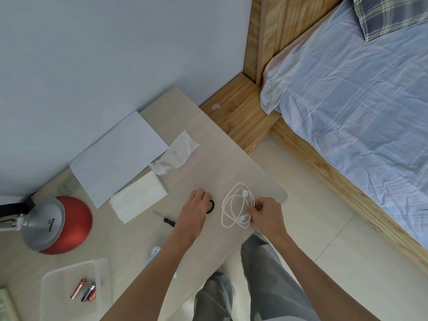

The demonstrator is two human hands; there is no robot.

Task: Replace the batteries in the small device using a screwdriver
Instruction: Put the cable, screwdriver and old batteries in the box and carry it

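**Fig. 1.** Head view, person seated at a pale wood table (pixel 215 163).

- **L hand** (pixel 195 210): palm down, fingers bent over a black ring (pixel 211 206) lying on the table. Fingertips are hidden, so it can't be told whether they grip it or just rest on it.
- **R hand** (pixel 266 216): thumb and fingers pinch one side of a coiled white cable (pixel 228 205); the rest of the coil lies flat on the table.
- **Screwdriver** (pixel 165 219): black handle, short metal tip, lying on the table just left of the L wrist, untouched.
- **Batteries** (pixel 84 291): several, red and dark, in a clear plastic tray (pixel 58 274) at the near-left corner, well apart from both hands.
- **White rounded object** (pixel 154 250): partly hidden beside the L forearm; can't tell if it is the device.
- **Also on the table:** red/silver lamp (pixel 58 225), sheet of paper (pixel 118 158), crumpled tissue (pixel 177 154), folded napkin (pixel 139 198).
- **R of the table:** bed (pixel 359 112) w/ blue striped sheet.
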